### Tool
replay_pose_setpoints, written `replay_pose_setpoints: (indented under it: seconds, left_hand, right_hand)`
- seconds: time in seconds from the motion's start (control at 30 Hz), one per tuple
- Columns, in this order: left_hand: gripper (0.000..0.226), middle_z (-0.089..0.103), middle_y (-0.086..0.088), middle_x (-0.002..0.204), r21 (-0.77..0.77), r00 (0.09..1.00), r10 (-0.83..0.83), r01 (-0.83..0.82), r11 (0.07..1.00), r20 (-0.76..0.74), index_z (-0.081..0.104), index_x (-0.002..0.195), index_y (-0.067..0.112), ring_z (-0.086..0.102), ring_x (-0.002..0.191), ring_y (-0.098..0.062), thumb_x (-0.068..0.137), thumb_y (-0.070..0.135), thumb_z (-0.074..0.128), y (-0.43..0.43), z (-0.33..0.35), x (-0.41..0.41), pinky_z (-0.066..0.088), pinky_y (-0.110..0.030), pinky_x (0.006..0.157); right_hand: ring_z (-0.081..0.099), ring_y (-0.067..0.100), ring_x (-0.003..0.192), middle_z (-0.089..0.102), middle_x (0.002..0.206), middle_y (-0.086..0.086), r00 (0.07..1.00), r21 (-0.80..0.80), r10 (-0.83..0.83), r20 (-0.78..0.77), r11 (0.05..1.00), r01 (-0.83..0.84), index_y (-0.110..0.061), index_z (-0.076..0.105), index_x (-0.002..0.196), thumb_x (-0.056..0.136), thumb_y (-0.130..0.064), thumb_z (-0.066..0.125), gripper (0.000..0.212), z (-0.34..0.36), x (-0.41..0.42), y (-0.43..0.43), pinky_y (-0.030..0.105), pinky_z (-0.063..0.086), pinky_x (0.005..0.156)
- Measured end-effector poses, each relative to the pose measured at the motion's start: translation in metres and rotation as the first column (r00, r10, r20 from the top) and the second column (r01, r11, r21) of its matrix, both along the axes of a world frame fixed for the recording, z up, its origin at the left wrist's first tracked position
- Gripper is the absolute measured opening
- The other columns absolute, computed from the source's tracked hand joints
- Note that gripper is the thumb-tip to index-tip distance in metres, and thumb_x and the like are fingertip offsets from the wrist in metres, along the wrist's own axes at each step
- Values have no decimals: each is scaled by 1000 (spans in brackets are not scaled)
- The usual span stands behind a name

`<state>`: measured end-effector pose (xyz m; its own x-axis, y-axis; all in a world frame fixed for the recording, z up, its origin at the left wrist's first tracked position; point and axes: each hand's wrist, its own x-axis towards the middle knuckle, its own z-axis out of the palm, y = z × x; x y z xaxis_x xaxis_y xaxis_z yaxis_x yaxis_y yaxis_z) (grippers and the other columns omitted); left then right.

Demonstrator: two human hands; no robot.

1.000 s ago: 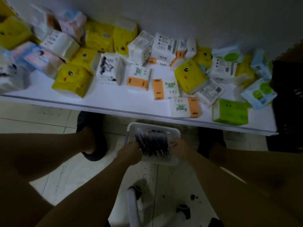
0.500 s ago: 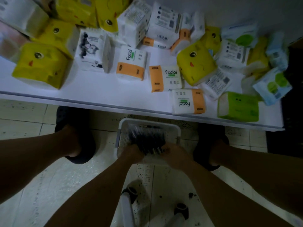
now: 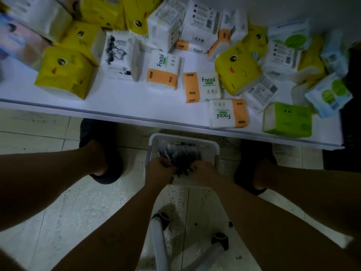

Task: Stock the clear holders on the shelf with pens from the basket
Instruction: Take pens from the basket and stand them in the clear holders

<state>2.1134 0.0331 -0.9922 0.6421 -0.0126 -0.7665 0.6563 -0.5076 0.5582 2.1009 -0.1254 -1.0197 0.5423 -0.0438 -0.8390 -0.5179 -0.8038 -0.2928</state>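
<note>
1. Crouching over the white basket (image 3: 217, 153) on the tiled floor (image 3: 78, 202), I have both grips down inside it, just below the front edge of the shelf (image 3: 121, 103).
2. My left grip (image 3: 159, 171) is curled round the near left end of the dark pens (image 3: 181, 155). My right grip (image 3: 205, 173) is curled round their near right end, and the two grips are almost touching.
3. The pens lie in the basket side by side, pointing away from me. A glossy film seems to cover them, though the blur leaves me unsure.
4. I judge them light and stiff, but they are many and round, so loose ones could roll or slide out of a slack hold. The film, if it is one, would be slippery.
5. The best hold, I think, is a handful round the middle of the barrels, squeezed together with the ends level so they drop in upright.
6. The shelf carries tissue packs (image 3: 163, 72). No clear holders show in this view, so I cannot tell how far the stocking has got.
</note>
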Motion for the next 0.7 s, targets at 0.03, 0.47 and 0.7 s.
replay_pose_setpoints:
  seconds: [0.03, 0.47, 0.7]
  left_hand:
    - [8, 66, -12, 81, -17, 999, 27, -28, 999, -17, 59, 97, 6, 66, 58, -18, 90, 7, 62, 2, 2, -1, 55, -25, 52]
    - [25, 65, -6, 91, -204, 949, 169, -227, 952, -267, 55, 112, 14, 63, 78, -17, 96, 2, 40, 17, 16, 3, 53, -31, 72]
    - [35, 53, -9, 89, -189, 933, 137, -209, 959, -334, 45, 129, 15, 55, 74, -19, 98, 1, 37, 9, 15, -5, 55, -34, 75]
  right_hand:
    - [57, 31, 112, 62, 120, 16, 1000, -3, 16, -16, 1000, -16, -5, 61, 119, 90, -18, 56, 32, -6, 1, 3, 32, 44, 89]
    - [14, 28, 146, 18, 159, 5, 925, -21, 363, -108, 930, -368, -18, 16, 154, 101, -32, 33, 58, -53, -8, 2, 44, 22, 118]
    - [35, 33, 134, 34, 148, 8, 984, -81, 149, -96, 984, -157, -7, 46, 137, 91, -30, 56, 52, -56, -2, 6, 40, 33, 107]
